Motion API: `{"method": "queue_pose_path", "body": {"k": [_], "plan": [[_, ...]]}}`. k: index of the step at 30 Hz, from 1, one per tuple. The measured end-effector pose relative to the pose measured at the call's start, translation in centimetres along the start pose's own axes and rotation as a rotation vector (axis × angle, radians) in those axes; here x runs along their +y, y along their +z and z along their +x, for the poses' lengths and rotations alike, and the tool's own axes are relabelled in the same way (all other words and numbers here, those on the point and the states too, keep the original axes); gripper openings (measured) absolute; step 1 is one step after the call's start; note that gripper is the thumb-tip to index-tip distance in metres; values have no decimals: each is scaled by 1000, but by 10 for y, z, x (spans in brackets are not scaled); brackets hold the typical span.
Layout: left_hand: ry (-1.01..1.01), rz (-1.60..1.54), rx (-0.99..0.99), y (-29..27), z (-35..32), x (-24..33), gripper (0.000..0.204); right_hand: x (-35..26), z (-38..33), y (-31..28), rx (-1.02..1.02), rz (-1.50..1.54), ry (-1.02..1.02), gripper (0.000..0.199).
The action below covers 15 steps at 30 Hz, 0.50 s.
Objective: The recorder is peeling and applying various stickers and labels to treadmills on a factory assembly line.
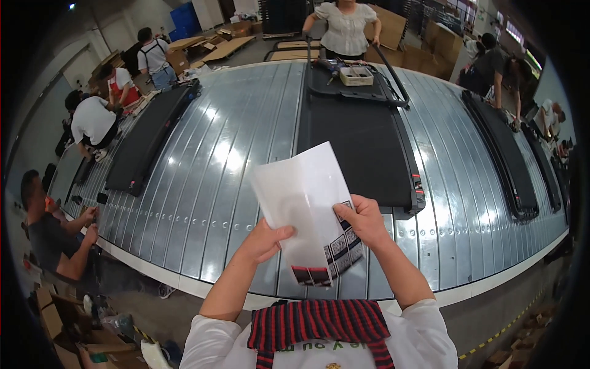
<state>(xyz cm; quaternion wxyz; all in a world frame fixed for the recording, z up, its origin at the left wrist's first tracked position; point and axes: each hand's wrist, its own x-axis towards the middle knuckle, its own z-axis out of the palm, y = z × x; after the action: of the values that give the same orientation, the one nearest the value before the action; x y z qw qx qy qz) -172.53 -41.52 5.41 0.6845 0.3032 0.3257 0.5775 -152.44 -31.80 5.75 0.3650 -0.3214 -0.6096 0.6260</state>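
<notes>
A glossy white sticker sheet (302,194), perhaps more than one layer, is held up in front of me, bent along its length. Black printed squares and a dark red-edged strip show along its lower end. My left hand (265,240) pinches its left edge, thumb on top. At the right edge my right hand (364,221) grips it, the thumb pressing beside a black square. Beyond the sheet lies a black treadmill (356,135) on the metal-slatted conveyor (209,178); the sheet hides part of its near left side.
A small box (356,76) and tools rest on the treadmill's far end, where a person (348,31) holds the frame. More treadmills (150,138) lie left and right (501,154), with people working at them. Cartons (74,326) stand on the floor at lower left.
</notes>
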Motion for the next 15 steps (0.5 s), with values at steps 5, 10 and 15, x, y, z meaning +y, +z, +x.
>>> {"method": "queue_pose_path", "body": {"k": [5,10,15], "plan": [[164,-79,-81,-27,-59,15,58,-23,-10,69,-141,154,-42,34],[273,-206,-54,-54,-91,32,56,-21,-5,124,225,-761,-822,28],[283,-188,-80,-81,-104,51,56,-25,-7,162,-159,-392,-386,25]]}}
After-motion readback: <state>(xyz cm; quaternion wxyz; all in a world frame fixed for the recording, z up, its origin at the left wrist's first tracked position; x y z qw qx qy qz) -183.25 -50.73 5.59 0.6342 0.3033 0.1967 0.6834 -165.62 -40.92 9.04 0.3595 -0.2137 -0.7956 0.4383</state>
